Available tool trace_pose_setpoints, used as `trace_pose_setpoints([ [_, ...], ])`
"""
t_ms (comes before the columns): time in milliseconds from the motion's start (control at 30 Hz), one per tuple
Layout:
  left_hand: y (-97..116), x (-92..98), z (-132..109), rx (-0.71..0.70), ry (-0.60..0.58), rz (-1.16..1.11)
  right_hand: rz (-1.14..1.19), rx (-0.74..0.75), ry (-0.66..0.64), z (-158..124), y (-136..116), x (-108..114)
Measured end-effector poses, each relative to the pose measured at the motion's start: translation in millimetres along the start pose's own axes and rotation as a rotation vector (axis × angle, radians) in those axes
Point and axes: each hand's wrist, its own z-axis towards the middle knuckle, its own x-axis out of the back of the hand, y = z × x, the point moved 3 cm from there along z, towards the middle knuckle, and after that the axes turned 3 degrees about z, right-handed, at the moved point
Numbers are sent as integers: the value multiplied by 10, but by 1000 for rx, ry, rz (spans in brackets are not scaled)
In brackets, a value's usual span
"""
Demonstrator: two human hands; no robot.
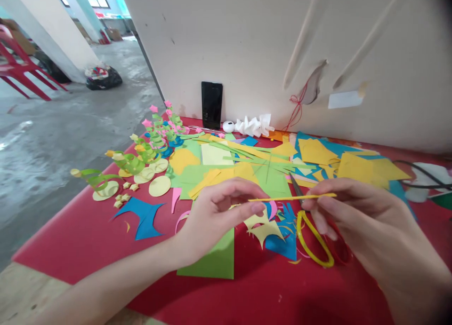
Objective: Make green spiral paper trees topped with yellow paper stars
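A thin yellow paper strip (289,198) stretches level between my two hands above the red table (88,240). My left hand (219,212) pinches its left end with thumb and fingers closed. My right hand (353,212) pinches the right end. Under my right hand lie scissors (314,240) with yellow and red handle loops, blades pointing away from me. A green sheet (215,259) lies below my left hand. Yellow and blue offcuts (271,233) lie between the hands.
Green paper spirals topped with small stars (141,151) stand on yellow discs at the left. A pile of yellow, green and blue sheets (268,165) covers the middle. A black phone (212,105) leans on the wall, white folded paper (254,125) beside it. Cables (423,177) lie at right.
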Motion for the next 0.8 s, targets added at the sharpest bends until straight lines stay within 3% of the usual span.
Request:
trace_pose_setpoints([
  [100,27,45,22,-37,83,-36,-65,-70,-31,-15,35,-57],
  [267,70,83,11,-150,173,51,-58,-76,-303,-16,177,-211],
  [367,89,82,-14,-209,174,70,-43,-124,-378,-46,254,-283],
  [700,70,106,-32,-296,135,27,-126,-114,-523,-71,255,-345],
  [800,76,110,-33,-295,143,26,-146,-88,-503,-59,236,-362],
])
